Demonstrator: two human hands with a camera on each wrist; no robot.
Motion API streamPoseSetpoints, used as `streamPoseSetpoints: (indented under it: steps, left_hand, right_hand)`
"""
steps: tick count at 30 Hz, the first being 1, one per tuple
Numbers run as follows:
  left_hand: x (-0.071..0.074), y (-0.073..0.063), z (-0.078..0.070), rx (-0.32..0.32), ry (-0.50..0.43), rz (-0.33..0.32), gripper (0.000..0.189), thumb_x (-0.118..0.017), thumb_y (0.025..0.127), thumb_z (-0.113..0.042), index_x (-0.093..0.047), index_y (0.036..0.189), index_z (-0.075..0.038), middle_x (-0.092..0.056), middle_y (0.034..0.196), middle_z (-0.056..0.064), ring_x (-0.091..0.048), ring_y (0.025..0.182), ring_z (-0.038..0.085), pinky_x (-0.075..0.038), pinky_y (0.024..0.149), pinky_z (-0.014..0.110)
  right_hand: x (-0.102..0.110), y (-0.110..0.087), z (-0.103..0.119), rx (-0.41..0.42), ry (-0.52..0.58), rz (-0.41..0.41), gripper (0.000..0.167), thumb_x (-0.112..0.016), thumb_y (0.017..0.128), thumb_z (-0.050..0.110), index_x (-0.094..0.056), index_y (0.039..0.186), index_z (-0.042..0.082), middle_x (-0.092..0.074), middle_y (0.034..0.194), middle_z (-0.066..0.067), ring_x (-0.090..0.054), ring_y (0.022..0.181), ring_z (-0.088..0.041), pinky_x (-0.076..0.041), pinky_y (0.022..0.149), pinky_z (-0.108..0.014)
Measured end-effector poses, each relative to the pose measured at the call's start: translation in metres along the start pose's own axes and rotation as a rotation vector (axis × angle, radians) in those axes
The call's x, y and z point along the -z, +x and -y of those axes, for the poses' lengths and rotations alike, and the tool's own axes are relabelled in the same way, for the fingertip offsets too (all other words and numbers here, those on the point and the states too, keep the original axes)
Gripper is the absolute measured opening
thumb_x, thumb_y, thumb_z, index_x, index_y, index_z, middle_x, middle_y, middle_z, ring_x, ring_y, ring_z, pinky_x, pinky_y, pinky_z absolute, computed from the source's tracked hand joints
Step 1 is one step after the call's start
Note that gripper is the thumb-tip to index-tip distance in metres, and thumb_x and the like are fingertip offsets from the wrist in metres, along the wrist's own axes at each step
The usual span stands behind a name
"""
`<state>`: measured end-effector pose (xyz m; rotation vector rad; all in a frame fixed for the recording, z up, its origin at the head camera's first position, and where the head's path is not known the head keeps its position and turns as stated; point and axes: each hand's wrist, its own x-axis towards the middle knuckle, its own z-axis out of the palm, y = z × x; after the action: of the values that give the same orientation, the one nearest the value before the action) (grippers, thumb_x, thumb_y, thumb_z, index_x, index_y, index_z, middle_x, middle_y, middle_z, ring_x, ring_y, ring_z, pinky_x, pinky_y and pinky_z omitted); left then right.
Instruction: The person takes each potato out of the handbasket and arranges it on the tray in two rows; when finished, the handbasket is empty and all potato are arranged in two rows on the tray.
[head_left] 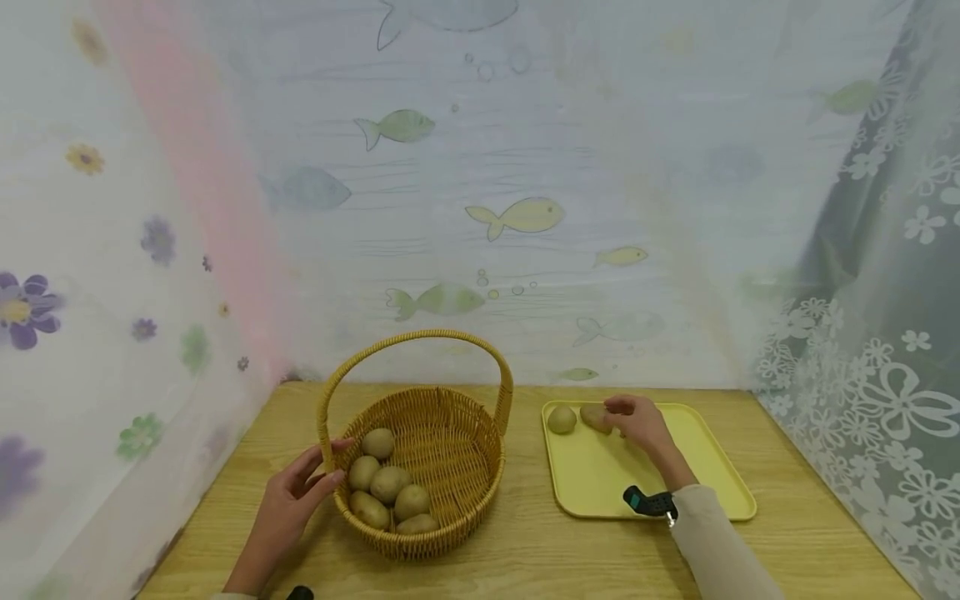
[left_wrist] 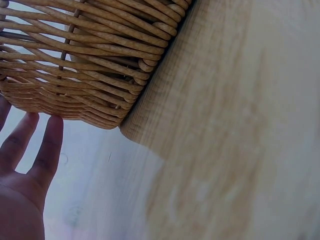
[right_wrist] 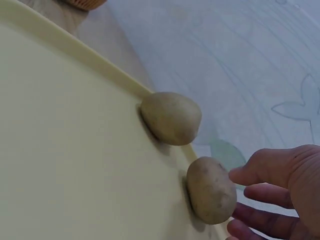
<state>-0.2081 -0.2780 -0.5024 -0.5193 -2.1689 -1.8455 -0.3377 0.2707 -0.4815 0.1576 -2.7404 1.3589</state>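
Observation:
A round wicker basket point(head_left: 457, 450) with a tall arched handle stands left of centre. Several potatoes point(head_left: 390, 483) lie along its left and front side. My left hand point(head_left: 288, 496) grips the basket at the left foot of the handle, thumb and a finger over the rim; in the left wrist view, more fingers point(left_wrist: 47, 150) touch the wicker from outside. On the yellow tray point(head_left: 600, 483), two potatoes sit near the far left corner. My right hand point(head_left: 637, 425) is at the right-hand potato point(right_wrist: 212, 191), its thumb and fingers loosely spread at that potato's side. The other potato point(right_wrist: 171, 118) lies beside it.
Basket and tray stand apart on a wooden table point(head_left: 525, 542). Behind the table hangs a translucent curtain point(head_left: 465, 250) with fish drawings, and flowered curtains close in both sides. The basket handle arches high above the rim. A black strap point(head_left: 651, 502) circles my right wrist.

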Motion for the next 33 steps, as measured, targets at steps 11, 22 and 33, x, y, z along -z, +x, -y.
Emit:
streamPoseSetpoints:
  steps: [11, 22, 33]
  left_hand:
    - [0.000, 0.001, 0.001, -0.023, 0.006, 0.004, 0.042, -0.059, 0.107, -0.002, -0.054, 0.148, 0.002, -0.054, 0.148, 0.023, -0.049, 0.140, 0.013, -0.051, 0.101, 0.025]
    - [0.000, 0.001, 0.000, -0.035, 0.005, 0.004, 0.046, -0.061, 0.105, -0.001, -0.051, 0.149, 0.004, -0.054, 0.148, 0.024, -0.048, 0.140, 0.011, -0.050, 0.103, 0.023]
    - [0.000, 0.001, 0.002, -0.032, 0.006, 0.002, 0.043, -0.060, 0.106, -0.002, -0.054, 0.148, 0.001, -0.054, 0.148, 0.023, -0.050, 0.138, 0.011, -0.051, 0.101, 0.025]
  right_hand:
    - [0.011, -0.014, 0.042, 0.135, 0.000, -0.078, 0.026, -0.072, 0.098, 0.006, -0.071, 0.122, -0.005, -0.070, 0.119, -0.025, -0.068, 0.107, -0.040, -0.056, 0.091, -0.056]
    - [0.002, -0.047, 0.094, 0.236, 0.092, 0.046, 0.028, -0.074, 0.099, 0.012, -0.070, 0.124, 0.001, -0.075, 0.110, -0.009, -0.069, 0.103, -0.028, -0.059, 0.087, -0.047]
    - [-0.009, -0.069, 0.130, 0.378, 0.146, 0.220, 0.030, -0.073, 0.100, 0.014, -0.071, 0.126, -0.001, -0.074, 0.115, -0.012, -0.070, 0.105, -0.028, -0.058, 0.088, -0.034]
